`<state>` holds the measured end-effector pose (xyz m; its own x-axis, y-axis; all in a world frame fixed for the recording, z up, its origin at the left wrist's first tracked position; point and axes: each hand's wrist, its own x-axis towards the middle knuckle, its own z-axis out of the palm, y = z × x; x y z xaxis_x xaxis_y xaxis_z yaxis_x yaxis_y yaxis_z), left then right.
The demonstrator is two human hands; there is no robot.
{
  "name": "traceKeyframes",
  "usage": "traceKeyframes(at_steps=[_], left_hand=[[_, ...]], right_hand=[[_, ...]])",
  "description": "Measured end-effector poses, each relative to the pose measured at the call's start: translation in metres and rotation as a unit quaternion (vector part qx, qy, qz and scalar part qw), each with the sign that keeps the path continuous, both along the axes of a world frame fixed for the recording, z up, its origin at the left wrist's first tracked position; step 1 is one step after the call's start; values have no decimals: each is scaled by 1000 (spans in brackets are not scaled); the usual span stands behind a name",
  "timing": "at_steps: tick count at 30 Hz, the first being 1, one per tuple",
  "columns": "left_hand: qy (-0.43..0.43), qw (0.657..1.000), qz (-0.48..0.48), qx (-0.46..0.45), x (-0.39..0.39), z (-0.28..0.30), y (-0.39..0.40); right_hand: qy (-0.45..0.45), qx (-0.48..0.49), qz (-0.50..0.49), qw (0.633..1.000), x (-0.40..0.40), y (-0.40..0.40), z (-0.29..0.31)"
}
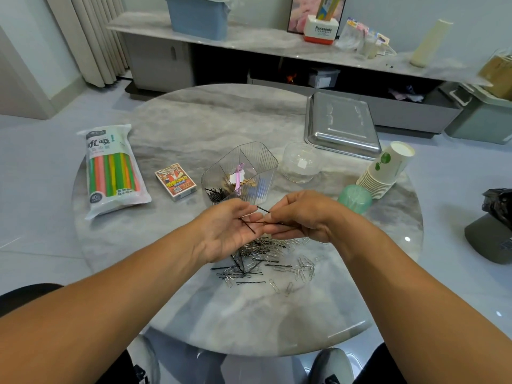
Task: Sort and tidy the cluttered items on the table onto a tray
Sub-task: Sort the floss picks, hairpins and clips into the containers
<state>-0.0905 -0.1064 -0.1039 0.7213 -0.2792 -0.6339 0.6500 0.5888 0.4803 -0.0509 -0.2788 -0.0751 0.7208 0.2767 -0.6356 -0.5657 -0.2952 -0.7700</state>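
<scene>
Both hands meet: right hand apparently pinches thin wavy hairpins lying across flat left palm.

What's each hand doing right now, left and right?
Left hand: open, palm up, bobby pins lying across its fingers.
Right hand: fingers pinching a bobby pin over the left palm.

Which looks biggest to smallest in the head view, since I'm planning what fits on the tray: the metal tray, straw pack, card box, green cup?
1. Metal tray, though it lies farthest away.
2. Straw pack.
3. Card box and green cup look about alike; I would not rank them.
</scene>
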Motion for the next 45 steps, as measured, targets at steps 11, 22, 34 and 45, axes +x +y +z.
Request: traceKeyframes(at_steps=[11, 22, 34, 45], left_hand=[[41, 997, 60, -14, 2, 3, -2], [46, 998, 9, -43, -3, 7, -8], [15, 992, -14, 123, 3, 7, 2], [-96, 877, -164, 441, 5, -21, 23]], right_hand=[[-9, 76, -106, 991, 1, 6, 7], [-86, -44, -71, 993, -8, 22, 3], [-254, -227, 57, 938, 9, 4, 2], [-285, -381, 329, 816, 4, 3, -39]])
